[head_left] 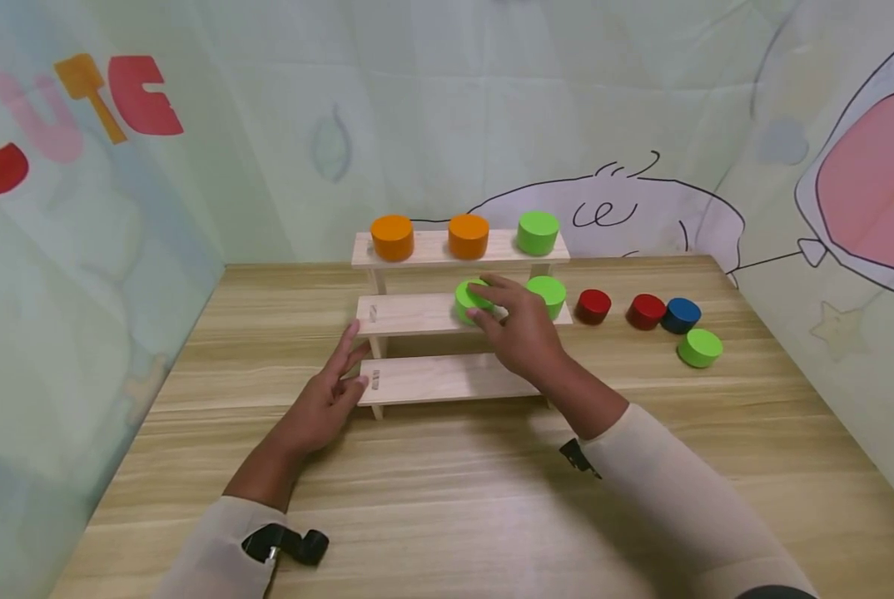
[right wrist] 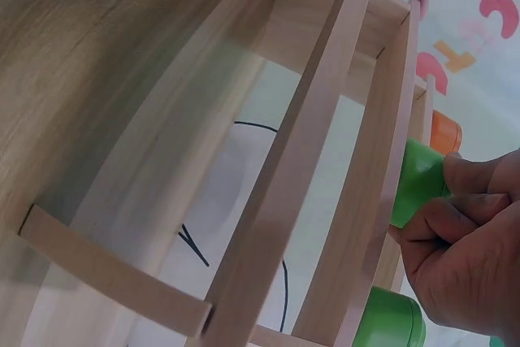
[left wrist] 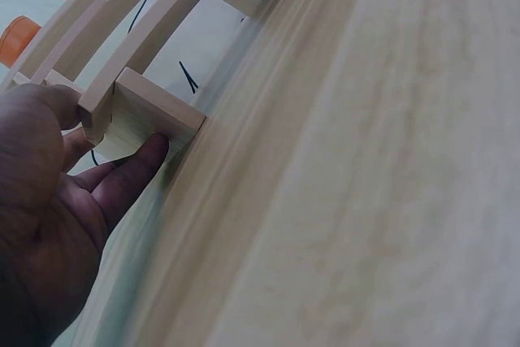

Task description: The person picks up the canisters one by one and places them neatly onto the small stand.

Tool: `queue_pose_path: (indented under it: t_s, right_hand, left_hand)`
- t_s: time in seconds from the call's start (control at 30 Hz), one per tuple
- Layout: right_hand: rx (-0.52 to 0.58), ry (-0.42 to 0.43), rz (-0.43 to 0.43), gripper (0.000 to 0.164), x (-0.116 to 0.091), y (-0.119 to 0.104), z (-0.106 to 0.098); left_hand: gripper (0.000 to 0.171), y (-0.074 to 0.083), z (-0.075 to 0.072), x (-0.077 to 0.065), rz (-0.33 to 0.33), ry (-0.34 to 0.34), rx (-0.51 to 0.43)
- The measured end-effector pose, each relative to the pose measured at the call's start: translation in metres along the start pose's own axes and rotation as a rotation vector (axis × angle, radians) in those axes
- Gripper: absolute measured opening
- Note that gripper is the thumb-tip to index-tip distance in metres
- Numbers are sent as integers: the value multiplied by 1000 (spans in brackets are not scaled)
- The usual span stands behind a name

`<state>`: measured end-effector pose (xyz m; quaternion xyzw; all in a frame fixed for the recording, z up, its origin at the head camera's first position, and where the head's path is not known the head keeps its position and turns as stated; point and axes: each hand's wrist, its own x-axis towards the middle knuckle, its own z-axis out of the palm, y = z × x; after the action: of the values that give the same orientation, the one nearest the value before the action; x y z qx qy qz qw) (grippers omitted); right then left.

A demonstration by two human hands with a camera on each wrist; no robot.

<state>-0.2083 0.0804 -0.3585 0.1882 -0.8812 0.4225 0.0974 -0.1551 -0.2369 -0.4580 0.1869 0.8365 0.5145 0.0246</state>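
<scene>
A three-step wooden rack stands on the table. My left hand is at its left end, with the thumb against the lowest board's end and fairly straight fingers along the side; in the left wrist view, fingertips touch the end leg. My right hand holds a green cylinder block between thumb and fingers at the middle step. Just right of it, partly behind the hand, sits another green block. Two orange blocks and a green block stand on the top step.
Right of the rack, two red blocks, a blue block and one more green block lie on the wooden table. A printed cloth backdrop hangs behind and along the sides.
</scene>
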Motion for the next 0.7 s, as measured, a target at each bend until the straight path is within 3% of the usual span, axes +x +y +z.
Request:
queue_pose_path:
  t_s: [0.2,0.33,0.7]
  right_hand:
    - [-25,-2,-2,45,0,1,0]
    - [-44,-4,3,54,-1,2,-2]
    - [-99,32,-63,63,-12,-9,-14]
  left_hand:
    - [83,1,1,0,2,3,-3]
    - [83,1,1,0,-3,4,-3]
    - [82,0,1,0,14,4,8]
